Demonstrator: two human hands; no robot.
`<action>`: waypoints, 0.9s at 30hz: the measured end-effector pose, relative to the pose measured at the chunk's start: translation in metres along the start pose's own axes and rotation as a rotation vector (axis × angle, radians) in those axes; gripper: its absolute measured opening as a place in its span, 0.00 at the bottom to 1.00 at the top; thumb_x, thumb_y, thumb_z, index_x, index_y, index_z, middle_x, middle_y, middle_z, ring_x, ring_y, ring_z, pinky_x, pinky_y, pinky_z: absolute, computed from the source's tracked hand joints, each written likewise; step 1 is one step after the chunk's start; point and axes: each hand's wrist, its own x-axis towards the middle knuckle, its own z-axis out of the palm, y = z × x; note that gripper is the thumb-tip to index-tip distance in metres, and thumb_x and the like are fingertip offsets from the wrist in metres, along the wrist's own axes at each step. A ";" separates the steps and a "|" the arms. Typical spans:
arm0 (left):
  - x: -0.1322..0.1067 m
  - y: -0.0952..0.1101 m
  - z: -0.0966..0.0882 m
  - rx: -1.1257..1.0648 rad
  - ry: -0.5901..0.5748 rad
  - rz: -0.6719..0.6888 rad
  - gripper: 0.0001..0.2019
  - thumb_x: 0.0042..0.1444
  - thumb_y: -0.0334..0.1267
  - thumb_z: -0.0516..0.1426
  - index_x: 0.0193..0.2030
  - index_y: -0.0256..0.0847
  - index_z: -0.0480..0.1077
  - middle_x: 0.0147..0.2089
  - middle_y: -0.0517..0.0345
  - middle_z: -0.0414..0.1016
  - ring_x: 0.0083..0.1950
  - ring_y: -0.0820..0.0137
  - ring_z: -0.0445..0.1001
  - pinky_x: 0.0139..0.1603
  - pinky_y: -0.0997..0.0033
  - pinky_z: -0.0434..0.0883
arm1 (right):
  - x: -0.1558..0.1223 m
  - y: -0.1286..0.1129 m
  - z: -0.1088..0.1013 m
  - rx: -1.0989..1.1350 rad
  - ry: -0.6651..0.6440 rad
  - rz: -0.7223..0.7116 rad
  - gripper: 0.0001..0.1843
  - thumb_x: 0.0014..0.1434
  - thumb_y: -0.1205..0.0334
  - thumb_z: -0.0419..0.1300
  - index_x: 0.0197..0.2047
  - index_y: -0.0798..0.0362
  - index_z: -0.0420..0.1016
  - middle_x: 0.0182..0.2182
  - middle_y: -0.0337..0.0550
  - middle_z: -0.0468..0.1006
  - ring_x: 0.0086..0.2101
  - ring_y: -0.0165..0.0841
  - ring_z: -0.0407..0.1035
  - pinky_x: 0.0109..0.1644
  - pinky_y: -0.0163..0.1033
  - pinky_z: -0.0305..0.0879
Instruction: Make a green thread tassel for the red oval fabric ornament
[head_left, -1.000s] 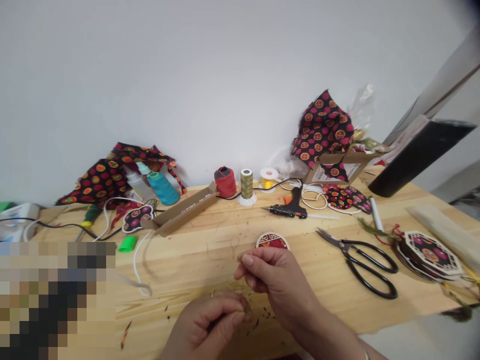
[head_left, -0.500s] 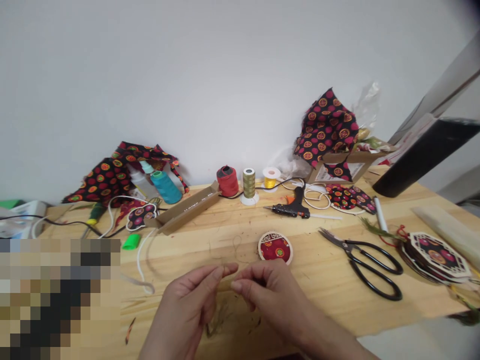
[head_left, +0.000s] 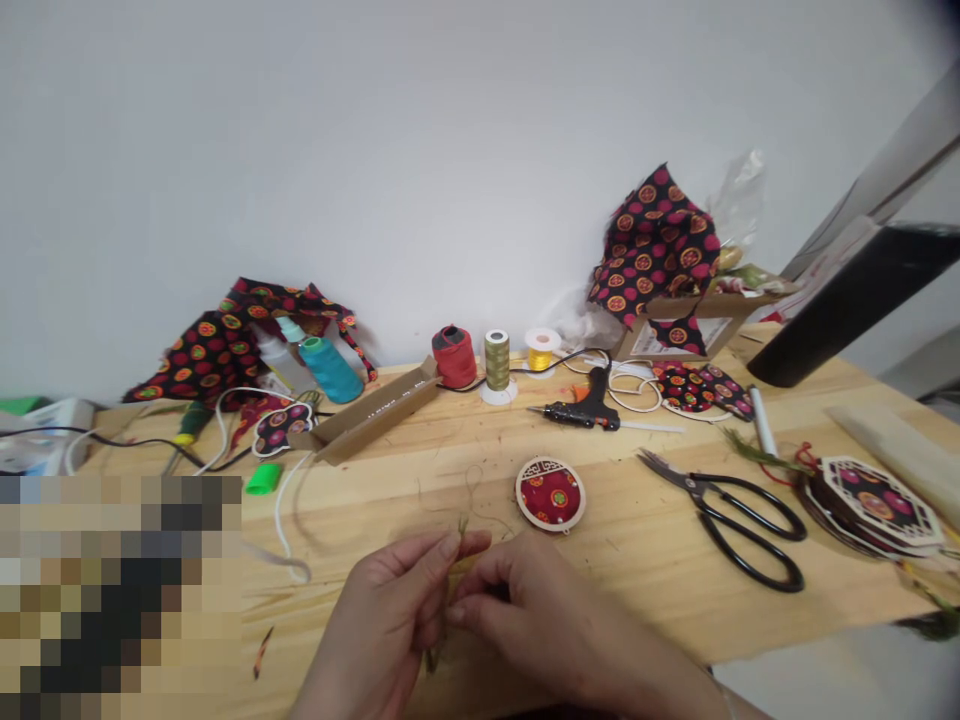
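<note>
My left hand pinches a thin bundle of olive-green thread between thumb and forefinger; the strands stick up past the fingertips and hang down below the palm. My right hand is closed beside it, fingertips pinched on the same thread and touching the left fingers. Both hands hover just above the wooden table near its front edge. A round red fabric ornament in a pale wooden frame lies just beyond the hands.
Black scissors lie to the right, a stack of framed ornaments beyond them. A glue gun, red, olive, yellow and teal spools, a cardboard strip and patterned fabric line the back.
My left hand rose from near the table edge to meet the right hand. Both hands now pinch the thread together, and the thread tips stand up between them.
</note>
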 end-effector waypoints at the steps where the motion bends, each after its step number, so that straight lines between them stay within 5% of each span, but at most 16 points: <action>1: 0.000 0.000 0.000 -0.002 -0.008 -0.003 0.13 0.41 0.44 0.66 0.30 0.35 0.80 0.10 0.69 0.57 0.14 0.79 0.52 0.16 0.77 0.52 | 0.000 0.001 0.000 -0.011 -0.008 0.005 0.15 0.53 0.71 0.52 0.33 0.51 0.80 0.28 0.35 0.77 0.32 0.28 0.69 0.36 0.30 0.61; 9: 0.000 -0.001 -0.002 0.005 -0.035 -0.005 0.15 0.42 0.46 0.65 0.31 0.34 0.80 0.11 0.69 0.54 0.16 0.82 0.46 0.17 0.80 0.44 | 0.003 -0.007 -0.007 -0.156 -0.042 0.018 0.12 0.51 0.71 0.54 0.28 0.54 0.79 0.27 0.36 0.77 0.30 0.28 0.67 0.34 0.30 0.59; 17: -0.001 -0.001 -0.002 0.026 -0.053 0.000 0.14 0.43 0.45 0.65 0.30 0.35 0.80 0.11 0.70 0.53 0.16 0.82 0.44 0.17 0.80 0.41 | 0.005 -0.011 -0.011 -0.205 -0.048 0.000 0.10 0.48 0.73 0.53 0.19 0.56 0.67 0.18 0.31 0.63 0.22 0.22 0.56 0.27 0.27 0.52; 27: 0.001 -0.005 -0.005 -0.016 -0.050 -0.001 0.10 0.43 0.42 0.66 0.28 0.36 0.80 0.13 0.69 0.56 0.17 0.81 0.45 0.16 0.81 0.45 | 0.007 -0.006 -0.011 -0.247 -0.075 0.049 0.10 0.48 0.70 0.52 0.24 0.56 0.75 0.21 0.35 0.71 0.24 0.25 0.61 0.28 0.29 0.55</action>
